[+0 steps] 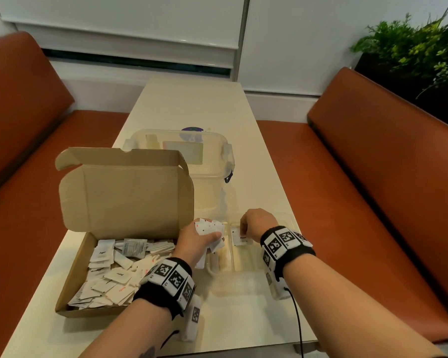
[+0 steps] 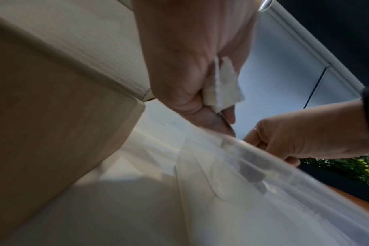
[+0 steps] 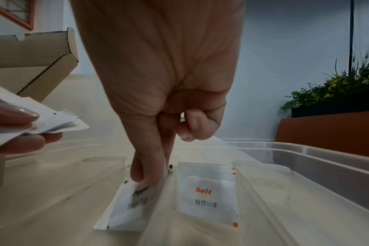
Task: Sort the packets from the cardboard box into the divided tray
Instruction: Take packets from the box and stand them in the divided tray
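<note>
The open cardboard box [image 1: 78, 275] on the left of the table holds several white packets [image 1: 109, 277]. My left hand [image 1: 212, 235] grips a bunch of packets [image 1: 208, 226] just right of the box, above the left edge of the clear divided tray [image 1: 243, 262]. My right hand [image 3: 147, 179] reaches down into the tray [image 3: 284, 183] and pinches a pepper packet [image 3: 126, 209] that lies in one compartment. A salt packet [image 3: 206, 191] lies in the compartment to its right. In the left wrist view my left hand [image 2: 217, 109] holds the packets [image 2: 223, 83].
A large clear lidded container [image 1: 207, 161] stands behind the box's raised lid [image 1: 124, 189]. Orange benches [image 1: 373, 177] flank the narrow table [image 1: 243, 319]. A plant [image 1: 411, 47] stands at the back right. A cable [image 1: 299, 324] runs from my right wrist.
</note>
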`<state>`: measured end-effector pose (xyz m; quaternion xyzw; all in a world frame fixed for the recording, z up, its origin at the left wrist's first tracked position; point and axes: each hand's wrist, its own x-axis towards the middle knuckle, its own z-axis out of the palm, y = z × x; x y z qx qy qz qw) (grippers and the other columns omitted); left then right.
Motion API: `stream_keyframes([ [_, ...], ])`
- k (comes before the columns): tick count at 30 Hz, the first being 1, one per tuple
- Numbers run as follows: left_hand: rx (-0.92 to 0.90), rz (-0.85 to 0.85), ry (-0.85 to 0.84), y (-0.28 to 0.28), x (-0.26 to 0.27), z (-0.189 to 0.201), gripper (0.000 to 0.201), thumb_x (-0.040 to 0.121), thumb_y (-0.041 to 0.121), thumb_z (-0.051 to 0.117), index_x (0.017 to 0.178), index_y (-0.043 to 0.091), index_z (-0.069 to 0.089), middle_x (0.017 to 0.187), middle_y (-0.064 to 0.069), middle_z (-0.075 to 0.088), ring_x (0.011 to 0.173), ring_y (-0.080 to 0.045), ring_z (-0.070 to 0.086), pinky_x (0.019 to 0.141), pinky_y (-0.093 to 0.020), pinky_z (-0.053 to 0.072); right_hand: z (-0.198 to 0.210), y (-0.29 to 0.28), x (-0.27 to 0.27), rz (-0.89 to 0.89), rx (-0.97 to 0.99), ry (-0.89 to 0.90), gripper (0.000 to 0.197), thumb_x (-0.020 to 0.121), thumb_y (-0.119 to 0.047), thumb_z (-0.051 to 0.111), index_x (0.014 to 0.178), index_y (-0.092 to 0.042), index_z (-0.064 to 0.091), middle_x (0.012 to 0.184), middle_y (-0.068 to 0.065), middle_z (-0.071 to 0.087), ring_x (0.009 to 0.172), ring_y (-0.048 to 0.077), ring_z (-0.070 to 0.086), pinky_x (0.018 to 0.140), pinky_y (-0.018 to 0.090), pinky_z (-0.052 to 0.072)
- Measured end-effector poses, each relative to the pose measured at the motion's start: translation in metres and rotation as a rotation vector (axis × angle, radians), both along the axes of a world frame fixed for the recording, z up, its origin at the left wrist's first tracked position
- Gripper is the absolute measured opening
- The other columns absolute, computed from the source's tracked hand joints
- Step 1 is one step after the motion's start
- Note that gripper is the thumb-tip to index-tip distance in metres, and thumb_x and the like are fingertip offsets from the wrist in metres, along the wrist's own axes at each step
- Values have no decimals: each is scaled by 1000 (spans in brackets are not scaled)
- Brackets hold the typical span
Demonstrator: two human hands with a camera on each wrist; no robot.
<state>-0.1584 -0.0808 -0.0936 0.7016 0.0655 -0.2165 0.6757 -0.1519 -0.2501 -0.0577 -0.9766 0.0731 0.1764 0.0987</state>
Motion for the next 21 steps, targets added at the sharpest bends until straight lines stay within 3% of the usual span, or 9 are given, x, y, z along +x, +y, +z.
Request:
stream_keyframes([
  [5,30,-3,-19,0,0,1,28,84,5,68,108,14,58,111,-13,63,98,-26,62,72,-33,54,-4,0,3,7,-17,36,19,86,-6,60,96,-10,75,106,10,69,97,28,64,88,33,52],
  [8,42,-4,-19,0,0,1,30,83,5,69,110,14,59,112,-14,63,104,-30,61,87,-43,54,-5,-1,4,15,-9,53,20,85,-6,62,97,-11,76,107,10,69,98,28,64,90,34,52],
  [11,68,-11,-25,0,0,2,32,83,9,70,113,13,59,113,-12,63,106,-30,61,94,-47,51,-6,-2,5,16,-18,59,19,87,-11,62,102,-10,74,113,11,66,102,28,62,92,34,50],
  [16,79,-22,-38,0,-1,2,31,84,9,69,112,13,59,112,-13,64,105,-29,61,92,-46,52,-8,0,4,59,-63,67,24,92,-18,58,110,-7,69,116,11,65,106,28,60,94,34,49],
  [21,103,-26,-47,0,-1,3,35,84,11,70,117,11,59,113,-11,64,108,-29,60,97,-49,48,-10,1,0,107,-111,25,27,94,-12,52,118,-1,57,120,12,60,111,28,57,91,32,47],
])
